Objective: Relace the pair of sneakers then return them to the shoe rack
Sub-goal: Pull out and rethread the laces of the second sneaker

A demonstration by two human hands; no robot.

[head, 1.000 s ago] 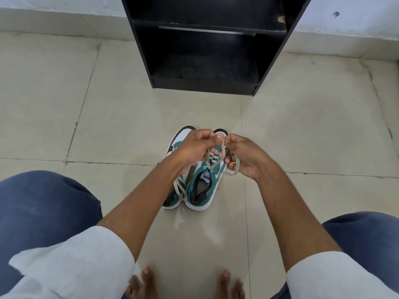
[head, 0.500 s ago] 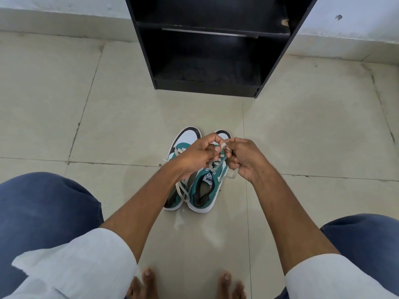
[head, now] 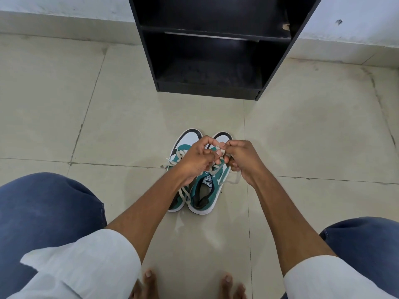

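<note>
Two green-and-white sneakers stand side by side on the floor, toes pointing away from me: the left sneaker [head: 183,145] and the right sneaker [head: 205,195]. My left hand [head: 197,159] and my right hand [head: 243,158] meet above the right sneaker, each pinching its beige lace [head: 234,181]. The lace ends cross between my fingertips, and a loose loop hangs to the right of the shoe. The left sneaker's lace trails out to its left side. My hands hide the front of the right sneaker.
A black shoe rack [head: 216,50] with open shelves stands against the wall straight ahead, beyond the sneakers. Beige floor tiles [head: 64,104] spread on both sides. My knees in blue trousers and my bare feet frame the bottom of the view.
My hands have drawn closer together over the right sneaker, and the lace loop by my right hand has been pulled smaller. The sneakers have stayed in place.
</note>
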